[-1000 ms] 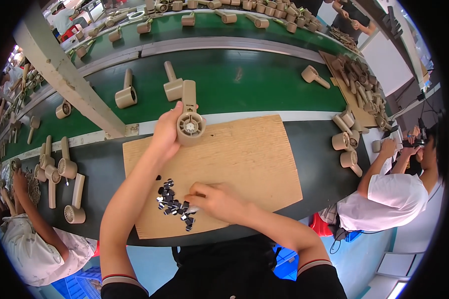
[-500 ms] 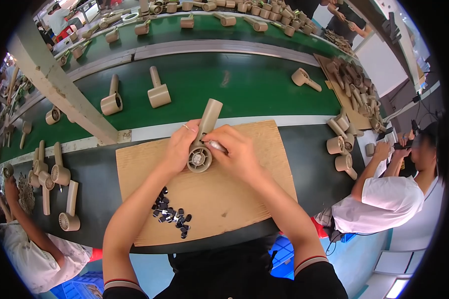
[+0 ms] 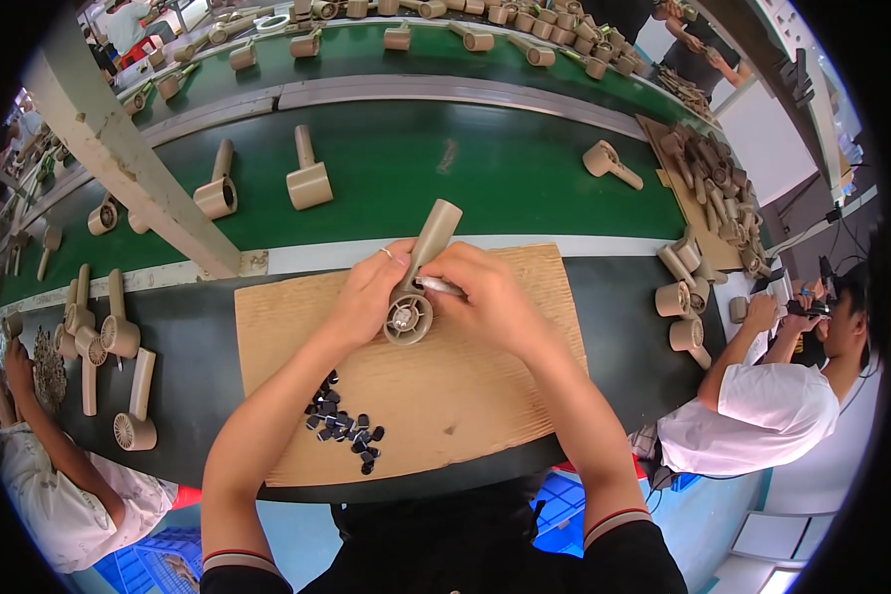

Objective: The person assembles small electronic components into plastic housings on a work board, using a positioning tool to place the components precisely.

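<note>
A beige plastic housing shaped like a hair dryer (image 3: pixel 437 232), with a tube handle and a round spoked end, is held upright and tilted over the cardboard sheet (image 3: pixel 485 406). My left hand (image 3: pixel 368 295) is closed around its left side, a ring on one finger. Against the neck of the housing my right hand (image 3: pixel 483 293) pinches a slim, whitish tool (image 3: pixel 441 286); its exact kind is unclear and its tip is at a dark opening there. Small black caps or switches (image 3: pixel 342 422) lie in a loose pile on the cardboard, by my left forearm.
Beyond the cardboard runs a green conveyor belt (image 3: pixel 445 188) carrying similar housings (image 3: pixel 310 185). More housings stand at left (image 3: pixel 120 335) and right (image 3: pixel 675 298). A metal post (image 3: pixel 134 163) rises at left. Co-workers sit at left (image 3: pixel 59 485) and right (image 3: pixel 762 416).
The housing and both hands have shifted slightly right, and the handle leans further right. Housings on the belt have slid a little left relative to the post.
</note>
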